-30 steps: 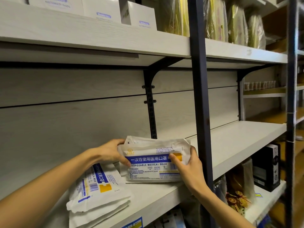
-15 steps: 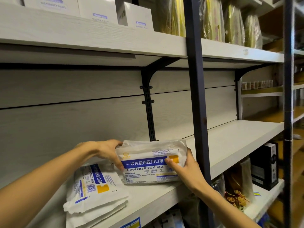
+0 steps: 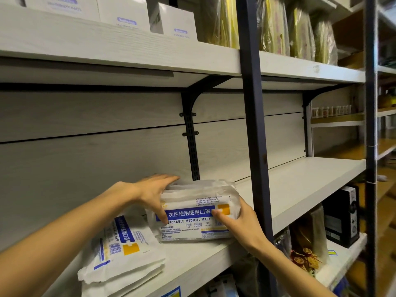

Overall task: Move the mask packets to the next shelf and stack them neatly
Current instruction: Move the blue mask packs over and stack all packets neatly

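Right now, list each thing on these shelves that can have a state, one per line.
White-and-blue mask packet bundle: gripped at both ends, bottom edge on the grey shelf board.
Left hand: holds the bundle's left end.
Right hand: holds its right end.
Second white mask packet pile: lying flat, untouched.
Right-hand shelf bay: no packets yet.

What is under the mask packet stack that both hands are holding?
The held stack rests on the white shelf, gripped by the left hand and right hand. Its lower left corner seems to overlap the flat pile of packets. Anything directly beneath is hidden.
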The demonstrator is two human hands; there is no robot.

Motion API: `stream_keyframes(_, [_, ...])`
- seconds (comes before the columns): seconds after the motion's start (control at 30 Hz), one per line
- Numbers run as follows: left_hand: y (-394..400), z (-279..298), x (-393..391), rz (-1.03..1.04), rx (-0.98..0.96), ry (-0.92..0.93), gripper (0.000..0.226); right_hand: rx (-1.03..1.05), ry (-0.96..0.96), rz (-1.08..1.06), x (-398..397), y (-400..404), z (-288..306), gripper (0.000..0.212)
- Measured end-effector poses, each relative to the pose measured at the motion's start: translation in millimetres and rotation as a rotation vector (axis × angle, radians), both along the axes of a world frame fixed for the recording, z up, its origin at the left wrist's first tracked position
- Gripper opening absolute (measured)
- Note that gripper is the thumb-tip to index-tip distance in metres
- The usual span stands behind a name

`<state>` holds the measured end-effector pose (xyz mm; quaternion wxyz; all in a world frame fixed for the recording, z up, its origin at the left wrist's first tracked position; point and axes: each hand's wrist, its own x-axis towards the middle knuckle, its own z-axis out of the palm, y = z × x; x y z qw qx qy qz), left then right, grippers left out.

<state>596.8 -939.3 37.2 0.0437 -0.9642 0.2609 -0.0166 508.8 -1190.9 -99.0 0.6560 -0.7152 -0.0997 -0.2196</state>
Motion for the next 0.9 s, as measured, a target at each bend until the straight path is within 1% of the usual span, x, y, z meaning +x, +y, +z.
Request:
stream_keyframes(0.07, [-0.4,4.5,-3.6,0.016,-0.006,0.038,0.127,0.006,-0.006,0.004,-0.2,-1.1,0.1,0.055])
stream_keyframes(0.13, [-1.4,10.0,-6.4,0.030,-0.005,0.087,0.110,0.015,-0.008,0.007,0.1,-0.7,0.6,0.052])
stream_keyframes(0.23, [-3.4,10.8,-3.2,0.022,0.036,0.081,0.084,0.021,0.013,0.033,2.3,-0.2,1.3,0.054])
stream_keyframes(0.3, [-4.8,5.6,0.3,0.020,0.035,0.104,0.076,0.014,0.029,0.049,4.0,-1.5,1.6,0.058])
stream_keyframes(0.37, [-5.7,2.4,3.8,-0.012,0.030,0.073,0.071,0.001,0.035,0.044,4.7,-2.5,2.2,0.060])
stream_keyframes(0.43, [-6.3,3.0,4.6,-0.043,0.017,0.053,0.066,-0.005,0.030,0.010,4.0,-1.4,2.1,0.057])
stream_keyframes(0.5, [-5.9,3.5,4.3,-0.052,0.029,0.041,0.064,-0.004,0.020,-0.032,3.1,1.3,2.6,0.051])
stream_keyframes(0.57, [-5.1,3.8,3.1,-0.042,0.048,0.057,0.065,-0.004,0.028,-0.045,3.8,4.3,4.0,0.050])
stream_keyframes(0.63, [-5.4,4.9,-0.1,-0.026,0.078,0.076,0.067,-0.017,0.042,-0.043,4.3,4.4,5.6,0.052])
stream_keyframes(0.77, [-2.9,13.1,-4.0,0.037,0.181,0.048,0.075,-0.036,0.043,-0.063,3.2,2.4,5.4,0.064])
stream_keyframes(0.9, [0.0,10.7,-3.4,0.056,0.185,0.003,0.071,-0.037,0.034,-0.088,4.0,4.1,2.9,0.061])
